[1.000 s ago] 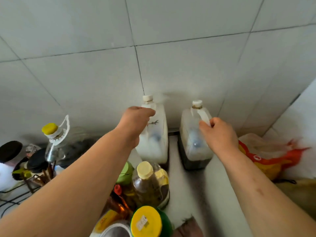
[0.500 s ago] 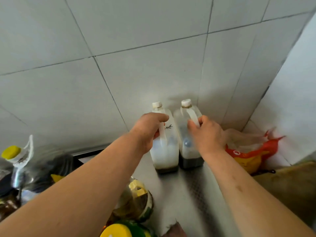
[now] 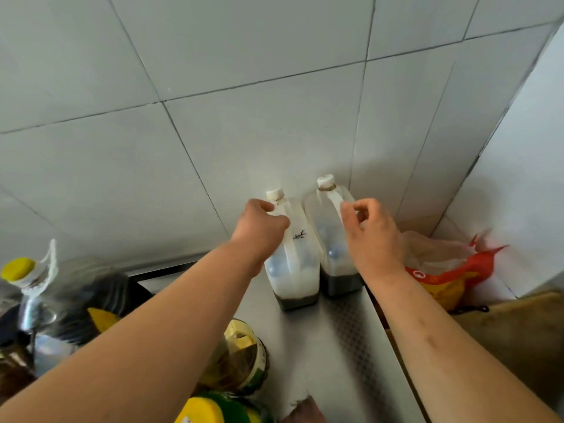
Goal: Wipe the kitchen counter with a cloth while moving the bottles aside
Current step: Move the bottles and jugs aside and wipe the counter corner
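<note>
2 white-capped jugs stand upright and touching on the steel counter (image 3: 341,346), against the tiled wall near the corner. Left hand (image 3: 259,230), fingers curled shut around the handle strap of the left jug (image 3: 297,264). Right hand (image 3: 374,236), fingers loosely curled and parted, fingertips (image 3: 346,206) at the strap of the right jug (image 3: 331,239); whether they pinch it cannot be told. Red-and-yellow bag (image 3: 451,276) in the corner; other bottles (image 3: 241,361) lower left.
</note>
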The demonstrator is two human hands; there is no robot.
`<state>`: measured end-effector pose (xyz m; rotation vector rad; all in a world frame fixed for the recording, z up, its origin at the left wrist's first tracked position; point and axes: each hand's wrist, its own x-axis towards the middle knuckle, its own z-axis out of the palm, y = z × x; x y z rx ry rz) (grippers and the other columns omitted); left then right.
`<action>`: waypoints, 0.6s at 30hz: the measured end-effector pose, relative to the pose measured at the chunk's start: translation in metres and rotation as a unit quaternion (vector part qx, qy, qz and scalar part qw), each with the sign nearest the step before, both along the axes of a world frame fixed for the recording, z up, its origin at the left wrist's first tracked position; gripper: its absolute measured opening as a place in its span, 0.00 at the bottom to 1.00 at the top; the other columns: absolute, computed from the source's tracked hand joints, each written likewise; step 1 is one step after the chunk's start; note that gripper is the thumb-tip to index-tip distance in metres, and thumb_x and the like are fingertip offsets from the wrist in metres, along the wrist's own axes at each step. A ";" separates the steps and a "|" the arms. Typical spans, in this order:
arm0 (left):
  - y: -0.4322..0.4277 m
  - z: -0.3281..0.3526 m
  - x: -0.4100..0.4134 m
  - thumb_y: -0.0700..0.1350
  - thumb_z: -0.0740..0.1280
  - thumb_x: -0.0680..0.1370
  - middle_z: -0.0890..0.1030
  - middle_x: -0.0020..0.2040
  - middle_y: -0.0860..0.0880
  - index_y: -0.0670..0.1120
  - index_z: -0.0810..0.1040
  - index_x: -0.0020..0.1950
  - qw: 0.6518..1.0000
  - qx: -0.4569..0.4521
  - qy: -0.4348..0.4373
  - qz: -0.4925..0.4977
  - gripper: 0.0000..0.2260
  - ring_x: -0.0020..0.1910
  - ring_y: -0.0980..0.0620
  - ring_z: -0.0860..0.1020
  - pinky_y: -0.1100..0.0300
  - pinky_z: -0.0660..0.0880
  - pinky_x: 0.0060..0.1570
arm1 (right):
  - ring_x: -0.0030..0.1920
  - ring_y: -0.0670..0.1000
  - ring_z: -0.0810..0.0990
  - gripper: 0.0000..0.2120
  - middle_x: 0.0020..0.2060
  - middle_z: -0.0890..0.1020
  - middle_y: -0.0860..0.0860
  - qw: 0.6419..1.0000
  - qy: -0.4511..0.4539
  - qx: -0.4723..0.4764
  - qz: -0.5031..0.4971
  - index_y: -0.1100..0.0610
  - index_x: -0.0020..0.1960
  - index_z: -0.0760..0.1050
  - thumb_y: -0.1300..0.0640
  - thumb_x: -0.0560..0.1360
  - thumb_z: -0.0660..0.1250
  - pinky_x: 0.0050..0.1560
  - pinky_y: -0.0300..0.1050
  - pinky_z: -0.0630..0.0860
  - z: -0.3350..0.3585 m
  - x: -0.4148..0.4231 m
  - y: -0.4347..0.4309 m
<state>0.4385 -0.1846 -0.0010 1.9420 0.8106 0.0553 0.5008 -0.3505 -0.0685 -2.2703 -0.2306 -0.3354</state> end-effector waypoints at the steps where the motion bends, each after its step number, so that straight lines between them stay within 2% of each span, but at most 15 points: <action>1: 0.002 0.000 0.001 0.47 0.67 0.72 0.74 0.56 0.46 0.48 0.67 0.65 0.999 0.025 0.001 0.023 0.23 0.50 0.47 0.76 0.50 0.77 0.50 | 0.45 0.47 0.74 0.16 0.44 0.75 0.45 0.999 -0.011 0.049 -0.013 0.48 0.50 0.69 0.36 0.78 0.54 0.39 0.38 0.68 -0.002 -0.003 -0.005; 3: 0.005 -0.003 0.000 0.49 0.69 0.71 0.72 0.59 0.46 0.47 0.63 0.70 0.999 -0.010 0.023 0.036 0.30 0.53 0.45 0.75 0.50 0.75 0.50 | 0.51 0.48 0.71 0.17 0.50 0.74 0.48 0.994 -0.004 0.094 -0.058 0.49 0.53 0.70 0.38 0.77 0.53 0.48 0.41 0.67 -0.014 -0.011 -0.016; 4: 0.004 -0.004 -0.002 0.51 0.70 0.71 0.73 0.58 0.46 0.45 0.63 0.70 0.997 -0.052 0.043 0.027 0.31 0.54 0.44 0.74 0.51 0.72 0.49 | 0.55 0.49 0.70 0.20 0.54 0.75 0.51 0.993 0.030 0.095 -0.068 0.51 0.56 0.71 0.38 0.78 0.52 0.53 0.43 0.67 -0.022 -0.016 -0.022; 6: 0.002 -0.009 -0.005 0.55 0.71 0.70 0.74 0.60 0.44 0.46 0.62 0.70 0.988 -0.131 0.077 0.010 0.33 0.56 0.41 0.74 0.46 0.71 0.48 | 0.64 0.53 0.70 0.29 0.63 0.73 0.53 0.983 0.139 0.114 -0.045 0.52 0.67 0.69 0.34 0.77 0.50 0.62 0.50 0.70 -0.041 -0.024 -0.030; 9: 0.000 -0.017 -0.005 0.56 0.73 0.69 0.73 0.58 0.44 0.51 0.59 0.71 0.989 -0.131 0.074 0.005 0.35 0.55 0.40 0.75 0.41 0.75 0.51 | 0.69 0.54 0.69 0.35 0.68 0.70 0.47 0.946 0.249 0.206 0.018 0.46 0.74 0.61 0.28 0.74 0.48 0.65 0.60 0.72 -0.057 -0.037 -0.032; 11: -0.001 -0.019 -0.002 0.56 0.73 0.67 0.73 0.56 0.45 0.52 0.59 0.70 0.991 -0.117 0.066 0.008 0.36 0.53 0.41 0.76 0.42 0.77 0.50 | 0.66 0.52 0.73 0.29 0.64 0.73 0.41 0.935 0.257 0.241 0.036 0.38 0.71 0.62 0.28 0.74 0.49 0.63 0.61 0.74 -0.061 -0.046 -0.032; 13: -0.002 -0.021 -0.002 0.57 0.73 0.66 0.74 0.55 0.45 0.52 0.59 0.70 0.992 -0.105 0.066 0.006 0.37 0.51 0.41 0.77 0.42 0.78 0.49 | 0.55 0.46 0.77 0.15 0.54 0.76 0.31 0.938 0.244 0.242 0.033 0.27 0.60 0.65 0.29 0.75 0.50 0.58 0.59 0.78 -0.062 -0.053 -0.032; 14: -0.002 -0.021 -0.002 0.57 0.73 0.65 0.74 0.55 0.46 0.53 0.59 0.70 0.993 -0.103 0.065 0.003 0.37 0.51 0.42 0.77 0.42 0.78 0.48 | 0.53 0.45 0.77 0.12 0.51 0.76 0.30 0.941 0.235 0.240 0.030 0.26 0.58 0.65 0.30 0.76 0.51 0.57 0.58 0.79 -0.061 -0.056 -0.031; 16: -0.001 -0.020 -0.003 0.58 0.73 0.65 0.74 0.56 0.46 0.53 0.59 0.70 0.992 -0.109 0.060 -0.001 0.38 0.51 0.43 0.78 0.44 0.80 0.46 | 0.61 0.48 0.76 0.23 0.60 0.75 0.35 0.943 0.233 0.238 0.025 0.36 0.68 0.63 0.32 0.76 0.51 0.60 0.58 0.77 -0.063 -0.059 -0.032; 18: 0.001 -0.019 -0.004 0.58 0.73 0.65 0.73 0.59 0.45 0.54 0.59 0.71 0.991 -0.118 0.060 -0.007 0.39 0.53 0.42 0.77 0.43 0.79 0.49 | 0.69 0.53 0.70 0.34 0.71 0.69 0.47 0.943 0.243 0.228 0.012 0.46 0.76 0.56 0.31 0.75 0.52 0.64 0.59 0.74 -0.069 -0.059 -0.032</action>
